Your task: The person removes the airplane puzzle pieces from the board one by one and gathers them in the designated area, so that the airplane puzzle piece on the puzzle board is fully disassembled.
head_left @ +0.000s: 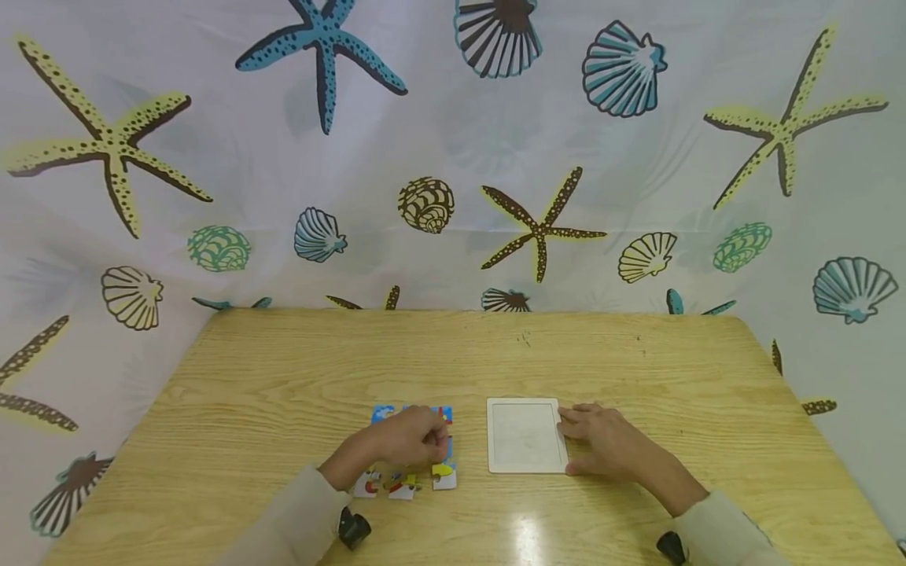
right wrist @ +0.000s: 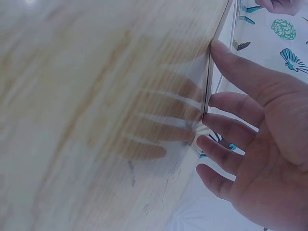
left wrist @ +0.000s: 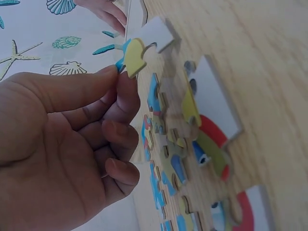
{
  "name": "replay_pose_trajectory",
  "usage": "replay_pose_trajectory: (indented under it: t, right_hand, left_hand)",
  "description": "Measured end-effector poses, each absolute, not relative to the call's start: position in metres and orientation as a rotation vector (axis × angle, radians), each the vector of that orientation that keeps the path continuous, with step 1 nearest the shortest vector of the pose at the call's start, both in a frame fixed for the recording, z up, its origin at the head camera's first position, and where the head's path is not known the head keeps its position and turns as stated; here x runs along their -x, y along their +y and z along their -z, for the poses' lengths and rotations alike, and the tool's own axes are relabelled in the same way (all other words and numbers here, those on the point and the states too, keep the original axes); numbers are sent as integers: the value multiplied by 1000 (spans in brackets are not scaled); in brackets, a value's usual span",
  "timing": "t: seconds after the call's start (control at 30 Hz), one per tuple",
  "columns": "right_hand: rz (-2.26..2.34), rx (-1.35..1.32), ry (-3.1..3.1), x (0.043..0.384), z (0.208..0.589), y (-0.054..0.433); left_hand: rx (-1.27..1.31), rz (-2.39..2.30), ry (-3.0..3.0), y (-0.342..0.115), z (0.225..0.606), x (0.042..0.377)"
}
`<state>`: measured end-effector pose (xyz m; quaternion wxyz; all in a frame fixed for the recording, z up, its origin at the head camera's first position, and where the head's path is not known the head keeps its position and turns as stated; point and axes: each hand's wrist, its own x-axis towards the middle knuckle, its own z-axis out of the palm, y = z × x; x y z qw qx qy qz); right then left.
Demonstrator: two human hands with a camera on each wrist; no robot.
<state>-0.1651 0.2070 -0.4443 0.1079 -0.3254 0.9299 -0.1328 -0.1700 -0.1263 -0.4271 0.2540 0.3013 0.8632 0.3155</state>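
Observation:
My left hand [head_left: 410,436] is over a group of jigsaw pieces [head_left: 401,493] on the left of the table's middle. Between its thumb and index finger it pinches a white, yellow and blue jigsaw piece [left wrist: 134,57]; the other fingers are loosely curled. More pieces with red, green and blue print lie beneath, partly hidden by the hand in the head view. To the right lies a square white puzzle tray [head_left: 525,434] with a raised rim. My right hand [head_left: 605,444] rests at its right side, thumb and fingertips [right wrist: 219,48] against the edge, fingers nearly straight.
The wooden table [head_left: 283,354] reaches back to a white curtain [head_left: 396,259] printed with shells and starfish, which also hangs along both sides. A strip of table separates the pieces from the tray.

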Motion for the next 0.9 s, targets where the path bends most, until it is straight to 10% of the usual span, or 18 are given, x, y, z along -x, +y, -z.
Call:
replay_pose_trajectory:
  t: [0.9]
  right_hand:
    - [404,934,2727,163,446,209]
  left_hand:
    - [-751,-813,2509,-124,438,163]
